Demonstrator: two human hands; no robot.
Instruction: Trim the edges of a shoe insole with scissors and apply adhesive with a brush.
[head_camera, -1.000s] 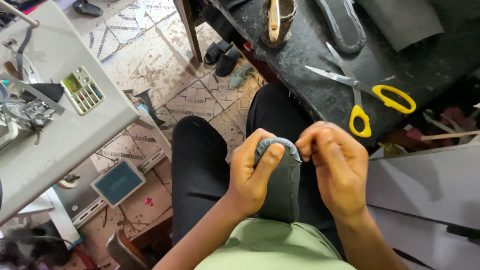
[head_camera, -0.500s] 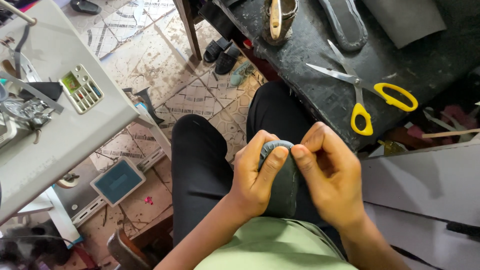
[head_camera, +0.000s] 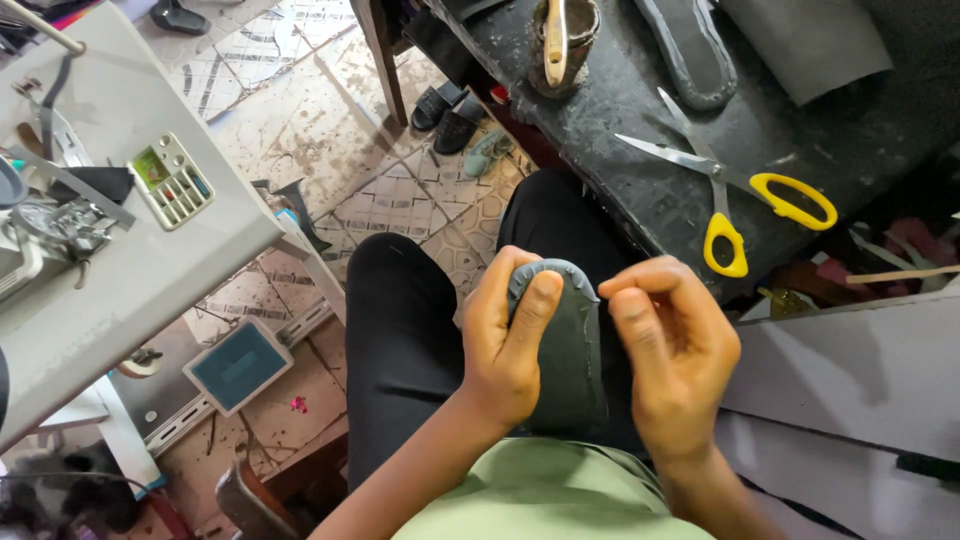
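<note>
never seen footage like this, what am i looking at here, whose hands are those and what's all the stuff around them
There is no machine doing the work here: a seated person wears a camera on the head, so you look down over their lap at their own two hands. The left hand grips a grey shoe-sole-shaped piece, thumb pressed near its rounded top edge. The right hand is curled beside that edge; whether it touches the piece is hard to tell. Ahead is a dark, stained workbench with yellow-handled scissors, a pot with a stick in it and another sole. To the left stands a grey sewing-machine table above a tiled floor with small shoes on it.
</note>
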